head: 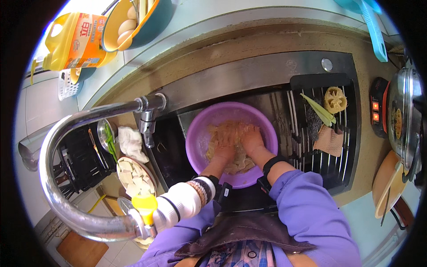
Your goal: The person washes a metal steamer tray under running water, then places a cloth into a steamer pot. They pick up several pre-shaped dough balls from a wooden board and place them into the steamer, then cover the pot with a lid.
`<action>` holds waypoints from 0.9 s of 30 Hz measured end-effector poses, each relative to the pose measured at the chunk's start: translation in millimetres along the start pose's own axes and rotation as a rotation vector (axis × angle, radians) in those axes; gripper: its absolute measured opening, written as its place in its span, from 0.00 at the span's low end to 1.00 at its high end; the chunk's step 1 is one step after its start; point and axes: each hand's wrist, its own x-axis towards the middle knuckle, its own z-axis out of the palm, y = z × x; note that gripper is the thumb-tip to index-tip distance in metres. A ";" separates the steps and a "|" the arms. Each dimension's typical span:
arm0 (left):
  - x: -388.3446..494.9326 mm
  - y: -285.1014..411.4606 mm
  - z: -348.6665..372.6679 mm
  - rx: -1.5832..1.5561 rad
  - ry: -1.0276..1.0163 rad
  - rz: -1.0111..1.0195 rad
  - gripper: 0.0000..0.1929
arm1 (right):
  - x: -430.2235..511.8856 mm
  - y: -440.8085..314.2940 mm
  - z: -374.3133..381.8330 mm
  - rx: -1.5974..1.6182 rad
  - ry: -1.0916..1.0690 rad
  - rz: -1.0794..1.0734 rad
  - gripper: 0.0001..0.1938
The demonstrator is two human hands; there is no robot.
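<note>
A purple plastic basin [196, 160] stands in the dark sink [170, 167]. In it are cloudy water and pale, soft food pieces [242, 163] that I cannot identify more closely. My left hand [225, 145] reaches into the middle of the basin, fingers pointing away from me and pressed among the pieces. Close beside it, my right hand [252, 137] is down in the same water near the basin's right side. Murky water and food blur the fingertips of both hands, so any grip there is hidden.
A chrome faucet [50, 167] with a white spout attachment [186, 200] arches over the left forearm. Left of the sink sit a plate of white chunks [136, 177] and a white cloth [131, 143]. A rack [315, 160] at right holds a loofah slice [335, 100].
</note>
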 end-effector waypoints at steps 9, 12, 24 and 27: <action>-33.3 1.1 -45.8 -1.676 0.385 -0.229 0.25 | -27.8 -5.9 -101.9 1.237 0.132 -0.176 0.10; -50.9 -1.1 -53.3 -2.354 0.080 -0.255 0.24 | -68.0 -31.1 -132.7 1.420 0.037 -0.417 0.11; -84.6 31.0 -79.7 -2.499 0.094 -0.259 0.21 | -36.1 -53.0 -145.2 0.844 0.486 -0.026 0.12; -74.3 23.2 -86.5 -2.417 0.186 -0.398 0.20 | -14.6 -16.5 -123.0 0.862 0.395 0.162 0.13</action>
